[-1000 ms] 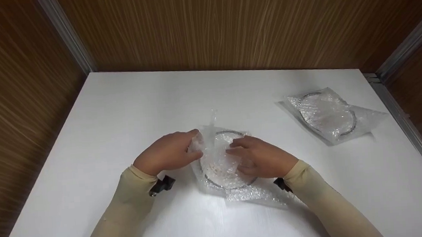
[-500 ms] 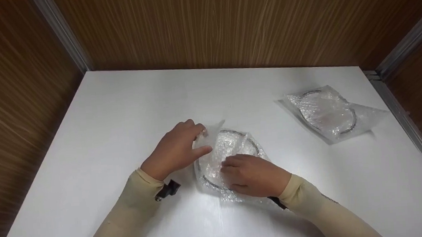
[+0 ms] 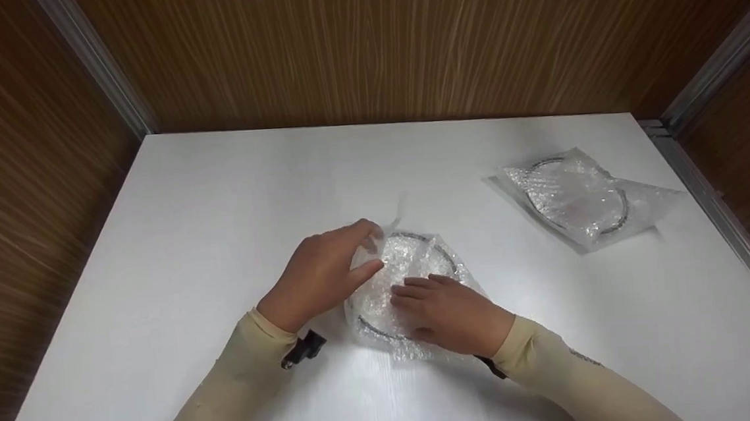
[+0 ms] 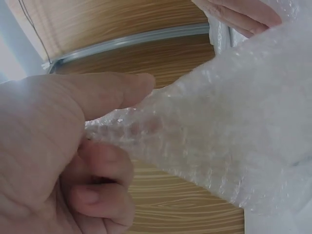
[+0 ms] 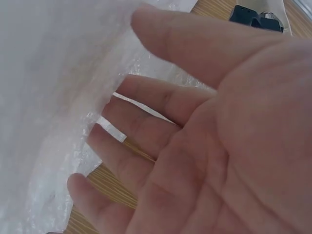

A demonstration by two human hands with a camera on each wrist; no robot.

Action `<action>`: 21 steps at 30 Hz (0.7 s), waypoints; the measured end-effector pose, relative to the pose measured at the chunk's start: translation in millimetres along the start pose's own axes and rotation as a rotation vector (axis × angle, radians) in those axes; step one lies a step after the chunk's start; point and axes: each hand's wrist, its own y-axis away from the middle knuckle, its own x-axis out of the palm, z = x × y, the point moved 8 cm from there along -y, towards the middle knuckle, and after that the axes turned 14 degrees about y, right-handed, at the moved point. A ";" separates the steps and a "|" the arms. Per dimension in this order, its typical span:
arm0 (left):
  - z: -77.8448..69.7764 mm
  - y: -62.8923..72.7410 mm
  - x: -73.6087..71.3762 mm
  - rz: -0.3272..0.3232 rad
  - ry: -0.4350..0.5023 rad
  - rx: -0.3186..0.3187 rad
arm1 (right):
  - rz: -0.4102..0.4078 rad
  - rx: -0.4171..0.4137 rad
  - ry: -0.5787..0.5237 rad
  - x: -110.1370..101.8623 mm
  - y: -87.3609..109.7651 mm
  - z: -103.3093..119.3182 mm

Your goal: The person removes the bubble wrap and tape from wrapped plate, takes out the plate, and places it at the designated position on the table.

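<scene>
Risks first. The wrap (image 3: 406,256) lies on the table (image 3: 228,181) between the two hands, a dark rim (image 3: 377,330) showing through it in arcs. My main worry is the left side: if the left hand (image 3: 320,270) pulls hard there while the right hand (image 3: 451,314) bears only lightly, I judge the wrap could skid or turn, since its surface looks slick. Second cause for care: the loose flap (image 3: 401,212) rising at the far edge could snag on a finger or fold under. A sharp tug might also tear the thin plastic. The other bundle (image 3: 575,200), at the far right, is well apart; I expect no clash with it.

Fingers. Left: narrow. The left wrist view shows the wrap's tapered corner running in between a straight thumb and curled fingers, so I log it as held; how firmly, I cannot tell. Right: fingers nearly straight and slightly spread, thumb well away from them. The fingertips touch the wrap and grip nothing; whether they press down, I cannot tell.
</scene>
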 end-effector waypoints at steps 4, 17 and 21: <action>-8.2 0.8 3.0 0.020 -0.002 0.019 | -0.033 -0.027 -0.040 -0.1 1.9 0.7; -26.6 7.9 -5.9 -0.094 -0.056 0.212 | 0.030 -0.028 -0.038 0.1 2.9 2.0; -22.3 6.5 -2.9 -0.018 -0.043 0.133 | 0.114 0.002 -0.108 5.2 3.6 0.5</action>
